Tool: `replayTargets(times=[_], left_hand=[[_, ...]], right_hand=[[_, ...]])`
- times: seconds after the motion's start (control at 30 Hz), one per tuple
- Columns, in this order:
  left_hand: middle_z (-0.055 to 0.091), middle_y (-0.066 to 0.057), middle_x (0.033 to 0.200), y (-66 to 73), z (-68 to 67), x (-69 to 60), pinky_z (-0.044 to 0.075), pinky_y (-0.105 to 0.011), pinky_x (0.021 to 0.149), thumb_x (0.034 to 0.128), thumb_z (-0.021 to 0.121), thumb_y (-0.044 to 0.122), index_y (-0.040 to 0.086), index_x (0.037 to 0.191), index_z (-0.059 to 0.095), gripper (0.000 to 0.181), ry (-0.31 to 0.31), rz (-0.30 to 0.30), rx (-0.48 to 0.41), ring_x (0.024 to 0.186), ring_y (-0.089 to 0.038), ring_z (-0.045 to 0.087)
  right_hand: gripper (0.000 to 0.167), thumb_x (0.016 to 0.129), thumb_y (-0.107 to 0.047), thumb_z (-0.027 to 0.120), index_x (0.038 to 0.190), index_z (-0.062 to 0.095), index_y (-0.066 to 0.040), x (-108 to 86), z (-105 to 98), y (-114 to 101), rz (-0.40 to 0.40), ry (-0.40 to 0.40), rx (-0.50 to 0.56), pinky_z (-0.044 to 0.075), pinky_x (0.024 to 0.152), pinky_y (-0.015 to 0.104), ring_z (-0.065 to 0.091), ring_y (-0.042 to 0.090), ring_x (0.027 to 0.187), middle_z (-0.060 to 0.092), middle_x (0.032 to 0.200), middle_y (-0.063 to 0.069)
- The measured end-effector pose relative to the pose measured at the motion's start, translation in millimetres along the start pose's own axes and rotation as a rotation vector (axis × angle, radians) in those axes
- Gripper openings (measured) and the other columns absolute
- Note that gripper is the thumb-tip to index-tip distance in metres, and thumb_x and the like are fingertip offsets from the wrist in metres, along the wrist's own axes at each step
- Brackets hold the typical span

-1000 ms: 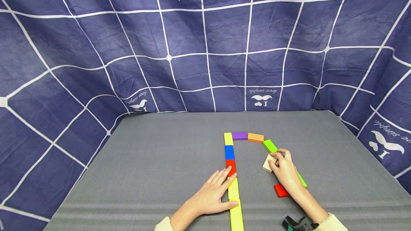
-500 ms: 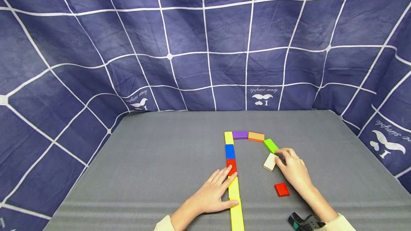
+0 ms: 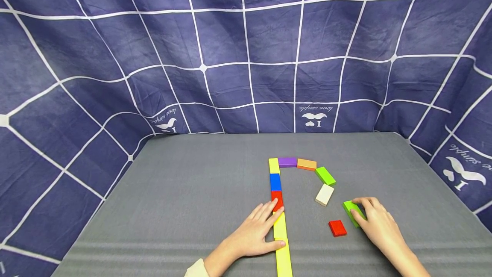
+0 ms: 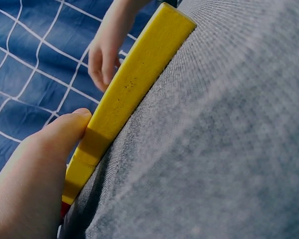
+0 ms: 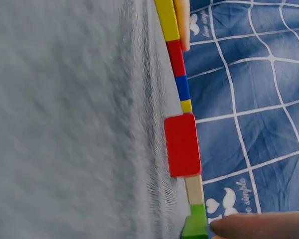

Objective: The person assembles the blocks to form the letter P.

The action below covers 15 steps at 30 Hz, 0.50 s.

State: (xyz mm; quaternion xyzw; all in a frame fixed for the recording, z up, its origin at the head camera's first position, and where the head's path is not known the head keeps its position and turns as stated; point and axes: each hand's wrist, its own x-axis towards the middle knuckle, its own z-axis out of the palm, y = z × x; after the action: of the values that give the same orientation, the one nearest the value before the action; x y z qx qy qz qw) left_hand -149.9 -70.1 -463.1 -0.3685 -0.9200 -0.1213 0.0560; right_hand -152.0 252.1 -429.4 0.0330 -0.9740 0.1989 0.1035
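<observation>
My left hand [image 3: 251, 233] lies with fingers spread on a row of wooden blocks, its fingertips on a red block [image 3: 276, 195] and its thumb on the nearer yellow block [image 3: 284, 264]. Another yellow block [image 3: 280, 226] sits between them. Over on the right, my right hand [image 3: 378, 223] pinches a flat green block [image 3: 351, 213] on the table between thumb and fingers. A small red block [image 3: 337, 228] lies just left of that hand. Beyond it is a cream block [image 3: 324, 195], touching or nearly touching a second green block [image 3: 325, 176].
The row continues away through a blue block [image 3: 275, 182] and a far yellow block [image 3: 274, 166]. From there a purple block [image 3: 287, 162] and an orange block [image 3: 306, 164] bend right. Grey cloth [image 3: 184, 191] covers the table; a blue checked curtain [image 3: 230, 84] hangs behind.
My right hand has left the cream block and moved right and nearer, onto the green block that it had mostly covered. The cream block stays near the far green one. My left hand keeps its place.
</observation>
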Motion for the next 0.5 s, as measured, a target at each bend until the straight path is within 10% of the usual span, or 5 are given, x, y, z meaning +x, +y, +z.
replayTargets(times=[0.5], left_hand=[[0.023, -0.006, 0.151, -0.1, 2.1, 0.4, 0.024, -0.037, 0.112, 0.0867, 0.036, 0.062, 0.018, 0.145, 0.023, 0.074, 0.014, 0.000, 0.020, 0.136, -0.022, 0.030]], right_hand=[[0.021, 0.073, -0.010, 0.069, 0.093, 0.066, -0.012, -18.7, 16.0, -18.4, -0.170, 0.156, -0.023, 0.041, 0.066, 0.042, 0.060, 0.027, 0.089, 0.067, 0.097, 0.007]])
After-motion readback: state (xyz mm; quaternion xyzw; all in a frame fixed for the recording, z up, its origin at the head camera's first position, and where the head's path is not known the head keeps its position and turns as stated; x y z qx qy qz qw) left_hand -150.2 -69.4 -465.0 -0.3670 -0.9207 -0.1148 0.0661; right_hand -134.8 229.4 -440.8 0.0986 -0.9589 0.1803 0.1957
